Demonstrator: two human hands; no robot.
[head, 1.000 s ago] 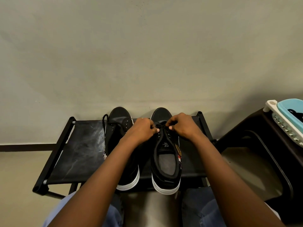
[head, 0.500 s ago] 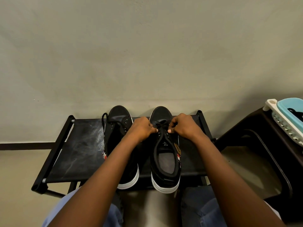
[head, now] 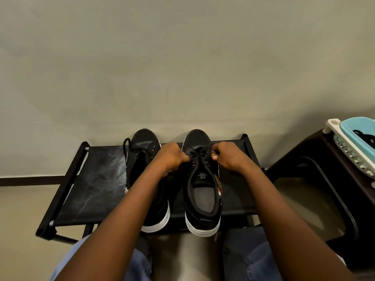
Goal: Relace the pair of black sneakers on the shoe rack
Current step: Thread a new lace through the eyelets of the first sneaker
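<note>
Pinching the lace point(head: 199, 153) from either side, left hand point(head: 171, 157) & right hand point(head: 230, 157) flanked the rt-side sneaker point(head: 203, 201), toe pointing away, heel nearest.

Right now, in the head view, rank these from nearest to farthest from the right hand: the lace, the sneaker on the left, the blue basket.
1. lace: pinched by the right hand, over the right sneaker.
2. left sneaker: one shoe over to the left, on the rack.
3. blue basket: far right, on the dark stand, off the rack.
</note>
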